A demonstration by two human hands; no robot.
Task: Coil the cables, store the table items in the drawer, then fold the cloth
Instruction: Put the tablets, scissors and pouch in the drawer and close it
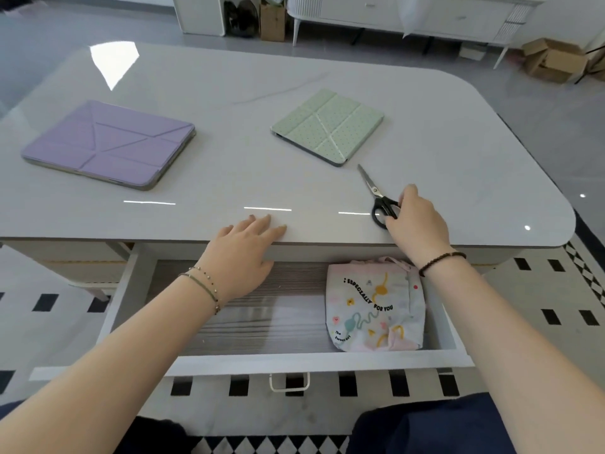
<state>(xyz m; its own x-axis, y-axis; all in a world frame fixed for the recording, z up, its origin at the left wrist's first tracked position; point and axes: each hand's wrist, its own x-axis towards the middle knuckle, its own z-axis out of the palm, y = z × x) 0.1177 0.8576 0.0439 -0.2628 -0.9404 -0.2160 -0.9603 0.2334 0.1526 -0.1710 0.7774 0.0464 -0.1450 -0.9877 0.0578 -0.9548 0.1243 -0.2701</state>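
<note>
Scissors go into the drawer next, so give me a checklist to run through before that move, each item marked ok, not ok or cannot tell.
1. Drawer open: ok, pulled out below the table edge.
2. Free space in drawer: ok, the floor left of the pouch is bare.
3. Right hand on the scissors: ok, fingers at the black handles; a firm grip, cannot tell.
4. Scissor blades closed: ok, they lie together, pointing away.
5. Left hand out of the path: not ok, it rests on the table edge above the drawer.
6. Other items stored: not ok, the purple case and green case lie on the table.
</note>
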